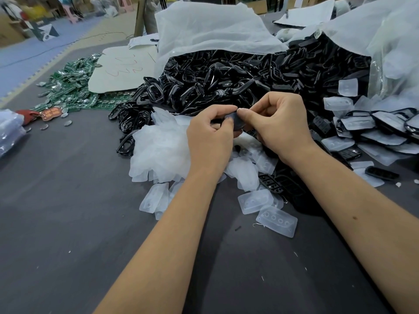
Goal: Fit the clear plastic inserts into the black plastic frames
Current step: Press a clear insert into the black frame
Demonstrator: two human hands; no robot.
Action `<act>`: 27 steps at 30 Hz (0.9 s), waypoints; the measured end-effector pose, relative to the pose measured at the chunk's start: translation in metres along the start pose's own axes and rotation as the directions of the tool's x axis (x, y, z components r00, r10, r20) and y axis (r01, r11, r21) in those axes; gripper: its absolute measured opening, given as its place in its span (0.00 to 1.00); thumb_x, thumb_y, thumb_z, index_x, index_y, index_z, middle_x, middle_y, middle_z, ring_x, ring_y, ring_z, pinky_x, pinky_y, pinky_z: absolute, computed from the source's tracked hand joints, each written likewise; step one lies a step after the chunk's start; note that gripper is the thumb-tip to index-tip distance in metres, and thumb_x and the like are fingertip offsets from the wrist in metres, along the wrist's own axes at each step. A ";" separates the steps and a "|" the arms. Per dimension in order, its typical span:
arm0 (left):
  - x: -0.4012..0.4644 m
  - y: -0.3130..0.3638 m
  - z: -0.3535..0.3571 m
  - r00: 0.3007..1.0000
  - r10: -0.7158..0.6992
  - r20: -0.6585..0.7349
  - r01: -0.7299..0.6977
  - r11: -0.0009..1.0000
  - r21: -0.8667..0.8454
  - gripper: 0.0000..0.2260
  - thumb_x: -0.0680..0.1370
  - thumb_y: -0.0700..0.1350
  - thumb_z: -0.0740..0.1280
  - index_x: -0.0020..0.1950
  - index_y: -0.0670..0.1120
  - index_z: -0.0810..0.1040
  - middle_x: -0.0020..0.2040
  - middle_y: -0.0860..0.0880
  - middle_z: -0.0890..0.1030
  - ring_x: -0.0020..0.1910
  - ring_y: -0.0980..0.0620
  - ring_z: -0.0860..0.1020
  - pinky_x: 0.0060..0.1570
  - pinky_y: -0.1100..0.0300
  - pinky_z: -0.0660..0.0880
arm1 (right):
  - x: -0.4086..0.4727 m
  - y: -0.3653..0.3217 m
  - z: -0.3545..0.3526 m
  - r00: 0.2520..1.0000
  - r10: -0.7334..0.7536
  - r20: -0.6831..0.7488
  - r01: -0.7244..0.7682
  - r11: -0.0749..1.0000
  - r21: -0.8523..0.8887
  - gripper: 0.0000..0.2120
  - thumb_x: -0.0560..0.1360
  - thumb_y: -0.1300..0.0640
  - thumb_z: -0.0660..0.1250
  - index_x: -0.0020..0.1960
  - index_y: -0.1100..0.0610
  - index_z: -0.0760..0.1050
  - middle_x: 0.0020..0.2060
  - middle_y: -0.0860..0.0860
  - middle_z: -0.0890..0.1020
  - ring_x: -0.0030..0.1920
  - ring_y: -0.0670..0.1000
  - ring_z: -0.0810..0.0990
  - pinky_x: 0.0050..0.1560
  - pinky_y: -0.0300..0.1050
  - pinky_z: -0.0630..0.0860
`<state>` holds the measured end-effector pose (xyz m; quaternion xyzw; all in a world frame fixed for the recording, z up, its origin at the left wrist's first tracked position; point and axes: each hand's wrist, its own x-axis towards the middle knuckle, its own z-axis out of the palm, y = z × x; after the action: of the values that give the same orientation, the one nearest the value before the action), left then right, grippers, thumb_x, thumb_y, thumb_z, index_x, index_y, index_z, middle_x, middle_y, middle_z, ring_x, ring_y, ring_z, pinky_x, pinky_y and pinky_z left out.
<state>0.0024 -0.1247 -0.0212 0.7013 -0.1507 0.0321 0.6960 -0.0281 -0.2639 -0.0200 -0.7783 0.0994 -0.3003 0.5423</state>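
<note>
At nine o'clock on the dark grey bench (pixel 68 223), a red-orange tag (pixel 51 114) carries pale printing too blurred to read. Above it, near ten o'clock, lies a heap of green circuit boards (pixel 70 89). Just beside that heap rests a pale cardboard sheet (pixel 120 69) with red handwritten marks; they look like scrawled numerals, but cannot be read with any certainty.

Toward the centre, a pile of clear inserts (pixel 158 150) sits at the eight o'clock side of the left hand (pixel 209 137). Behind it, at twelve o'clock, loose black frames (pixel 215 80) spill from under a white plastic bag (pixel 210 30).

At the centre, the left hand and the right hand (pixel 278 125) meet over a single black frame (pixel 235 120), held above the pile. The left thumb and fingers (pixel 227 122) pinch the frame's left edge; the right thumb presses its upper right edge at about two o'clock, with the right fingers curled behind it. Whether a clear insert already sits inside this frame cannot be told.

Below the hands, at five o'clock, one clear insert (pixel 277 220) with a row of four round holes lies flat on the bench. At three o'clock, fitted frames (pixel 362 125) with pale centres overlap in a stack.
</note>
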 end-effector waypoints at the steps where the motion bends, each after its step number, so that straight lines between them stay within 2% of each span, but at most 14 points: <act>1: 0.000 0.000 0.000 1.000 0.001 0.000 -0.001 1.000 0.000 0.09 0.81 0.31 0.66 0.54 0.40 0.86 0.47 0.45 0.87 0.44 0.49 0.87 0.45 0.57 0.84 | 0.000 0.000 0.000 1.000 -0.003 -0.001 0.003 1.000 0.007 0.12 0.72 0.51 0.80 0.38 0.56 0.81 0.29 0.50 0.85 0.24 0.50 0.80 0.26 0.40 0.73; 7: 0.002 -0.002 0.000 0.999 -0.015 -0.040 0.014 1.000 -0.003 0.09 0.80 0.32 0.67 0.52 0.42 0.86 0.48 0.48 0.87 0.44 0.50 0.87 0.44 0.54 0.85 | -0.001 -0.001 0.000 1.000 0.000 0.015 0.000 1.000 0.016 0.07 0.74 0.55 0.78 0.39 0.54 0.82 0.29 0.49 0.84 0.24 0.46 0.79 0.25 0.35 0.72; 12: 0.002 -0.003 0.000 0.998 0.001 -0.068 0.001 1.000 0.028 0.10 0.80 0.32 0.67 0.52 0.43 0.86 0.46 0.50 0.86 0.42 0.52 0.86 0.45 0.54 0.85 | -0.002 -0.002 0.000 1.000 -0.007 0.029 0.008 1.000 -0.030 0.05 0.74 0.57 0.76 0.44 0.54 0.81 0.29 0.49 0.84 0.26 0.46 0.80 0.30 0.38 0.74; 16: 0.002 -0.003 0.000 0.997 -0.005 -0.083 0.008 1.000 0.030 0.10 0.80 0.32 0.67 0.51 0.44 0.86 0.44 0.54 0.86 0.41 0.52 0.86 0.46 0.52 0.86 | -0.002 -0.002 0.000 1.000 0.015 0.020 -0.015 1.000 -0.021 0.13 0.73 0.57 0.78 0.51 0.54 0.75 0.31 0.50 0.85 0.26 0.45 0.80 0.31 0.39 0.73; 23: 0.001 -0.002 0.001 0.997 0.000 -0.077 0.002 0.999 0.032 0.10 0.80 0.32 0.67 0.52 0.43 0.86 0.46 0.52 0.86 0.41 0.51 0.86 0.43 0.57 0.84 | -0.003 -0.002 -0.001 1.000 -0.021 -0.003 0.021 0.998 -0.061 0.16 0.73 0.57 0.78 0.52 0.55 0.73 0.32 0.51 0.85 0.34 0.51 0.85 0.43 0.44 0.79; 27: 0.001 -0.001 0.001 0.997 0.003 -0.072 0.000 0.999 0.035 0.10 0.81 0.32 0.67 0.52 0.42 0.86 0.47 0.50 0.86 0.43 0.51 0.86 0.44 0.56 0.85 | -0.004 -0.004 0.000 0.992 -0.129 -0.015 0.126 0.985 -0.114 0.15 0.73 0.58 0.78 0.50 0.57 0.72 0.30 0.47 0.82 0.30 0.45 0.81 0.38 0.39 0.76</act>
<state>0.0033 -0.1258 -0.0222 0.7117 -0.1254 0.0607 0.6886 -0.0321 -0.2604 -0.0183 -0.8092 0.0723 -0.3370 0.4758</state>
